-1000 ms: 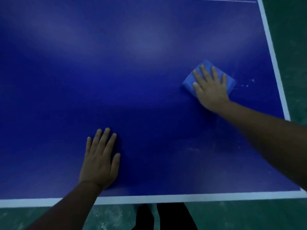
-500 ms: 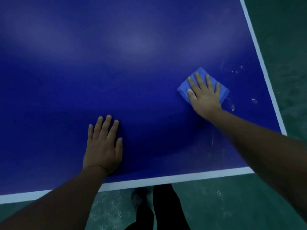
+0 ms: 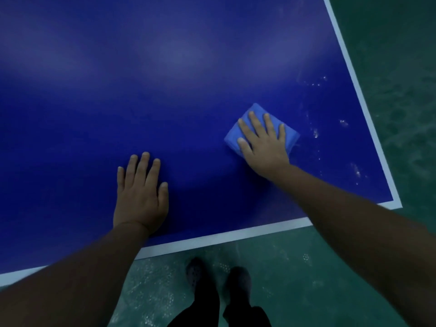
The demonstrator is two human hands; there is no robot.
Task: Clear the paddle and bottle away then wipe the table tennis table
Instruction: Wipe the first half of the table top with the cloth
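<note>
1. Change since one second ago: the right hand (image 3: 264,143) and the cloth (image 3: 259,128) under it have slid nearer the table's near edge; the left hand (image 3: 140,192) has kept its flat rest on the surface.
2. Table tennis table (image 3: 118,90): smooth, matte dark blue top with soft glare patches; white border stripe along the near and right edges, meeting at the near right corner.
3. Cloth: lighter blue, soft, folded to a thick rectangle, lying flat near the right edge, well in from the near right corner.
4. Right hand: palm down on the cloth, fingers straight and slightly spread, pressing it flat; nothing gripped.
5. Left hand: palm down on bare table, close to the near edge, fingers straight and nearly together, holding nothing.
6. White specks and smears (image 3: 316,133): scattered between cloth and right edge.
7. Floor (image 3: 389,79): green, mottled.
8. Dark shoes (image 3: 195,272): on the floor below the near edge.
</note>
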